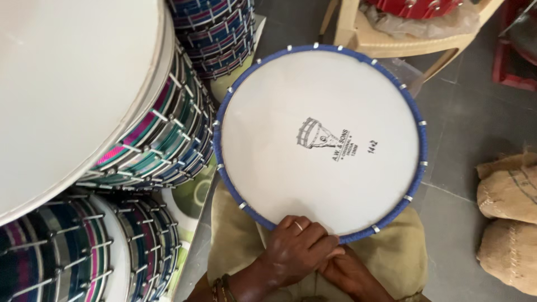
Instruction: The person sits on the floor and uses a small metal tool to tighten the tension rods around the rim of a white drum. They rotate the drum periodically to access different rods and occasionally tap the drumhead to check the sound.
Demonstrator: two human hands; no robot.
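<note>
While a stack of striped drums (168,134) is crowding the left side, a large pale drumhead (67,95) is leaning over it from the upper corner, smooth and matte. More drums (72,257) are lying below, their shells banded in blue, teal, pink and white, with thin metal rods running across them.

At centre, a round drum (319,142) is resting on the person's lap, its white skin facing up, with a small dark printed mark near the middle. A blue rim (420,151) is circling the skin, studded with small silver clips. Its left edge is sitting just beside the stack; its right edge is standing over bare grey floor (475,112).

The left hand (296,251) is lying over the drum's near edge, fingers curled together and pressing on the rim, a ring on one finger and a bracelet at the wrist. The right hand (349,274) is tucking beneath the left, mostly hidden, so its grip cannot be told.

Above, a tan plastic chair (414,42) is holding a red drum (425,6) on crinkled clear plastic. At right, two coarse burlap sacks (509,218) are slumping on the floor, well apart from the drum.
</note>
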